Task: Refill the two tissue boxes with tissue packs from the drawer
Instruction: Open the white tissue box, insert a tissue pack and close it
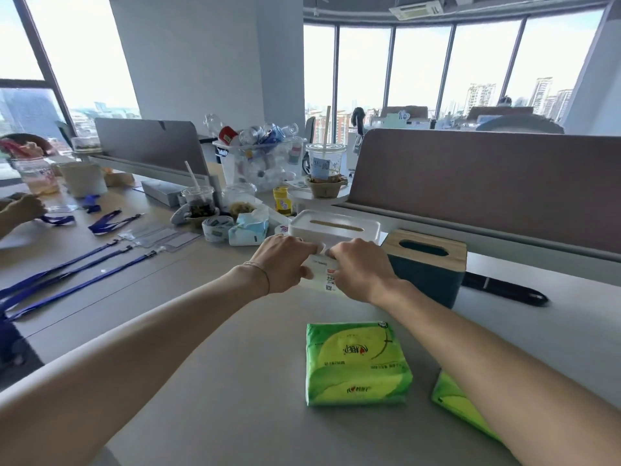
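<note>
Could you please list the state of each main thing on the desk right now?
White tissue box: lid on, gripped by both hands.
Dark tissue box: wooden lid on, untouched.
Green tissue pack: sealed, lying flat.
Second green pack: partly hidden by the arm.
Left hand: on the white box.
Right hand: on the white box.

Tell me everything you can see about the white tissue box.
The white tissue box looks like plastic, rectangular with rounded corners. Its lid has a long narrow slot on top, with no tissue showing. It stands upright on the desk, close beside the dark box with a wooden lid. Both hands, left and right, grip its near side, where a printed label shows.
</note>
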`<move>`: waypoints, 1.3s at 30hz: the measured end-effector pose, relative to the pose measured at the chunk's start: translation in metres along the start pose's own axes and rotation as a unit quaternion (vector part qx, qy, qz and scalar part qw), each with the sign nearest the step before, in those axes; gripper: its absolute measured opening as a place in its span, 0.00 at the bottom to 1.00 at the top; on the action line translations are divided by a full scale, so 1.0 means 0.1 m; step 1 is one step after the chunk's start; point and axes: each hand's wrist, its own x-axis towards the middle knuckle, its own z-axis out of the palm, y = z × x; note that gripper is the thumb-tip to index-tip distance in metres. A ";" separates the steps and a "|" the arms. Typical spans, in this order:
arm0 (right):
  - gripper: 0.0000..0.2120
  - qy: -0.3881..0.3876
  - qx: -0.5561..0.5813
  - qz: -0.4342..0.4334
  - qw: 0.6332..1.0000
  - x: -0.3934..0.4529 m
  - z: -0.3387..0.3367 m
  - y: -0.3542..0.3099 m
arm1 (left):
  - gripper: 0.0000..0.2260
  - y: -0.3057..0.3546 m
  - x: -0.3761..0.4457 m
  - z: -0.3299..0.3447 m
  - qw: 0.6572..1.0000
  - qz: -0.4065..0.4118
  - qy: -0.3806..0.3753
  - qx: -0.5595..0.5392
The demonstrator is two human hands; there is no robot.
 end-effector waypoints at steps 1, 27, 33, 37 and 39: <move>0.13 0.004 -0.003 -0.001 1.000 -0.08 -0.08 -0.01 | 0.18 0.06 -0.05 -0.09 1.000 0.001 0.003 0.001; 0.11 0.068 -0.137 0.224 0.963 -3.03 -1.85 1.43 | 0.18 3.51 0.00 -0.87 0.976 0.202 0.044 -0.071; 0.19 0.050 -0.164 0.273 0.947 -3.70 -1.85 1.77 | 0.16 4.25 -0.03 -0.60 0.962 0.255 0.026 -0.096; 0.23 0.040 -0.148 0.280 0.948 -4.02 -1.70 1.85 | 0.13 4.50 -0.12 -0.37 0.957 0.268 -0.002 -0.115; 0.23 0.034 -0.145 0.278 0.949 -4.15 -1.58 1.88 | 0.13 4.58 -0.19 -0.25 0.954 0.273 -0.012 -0.120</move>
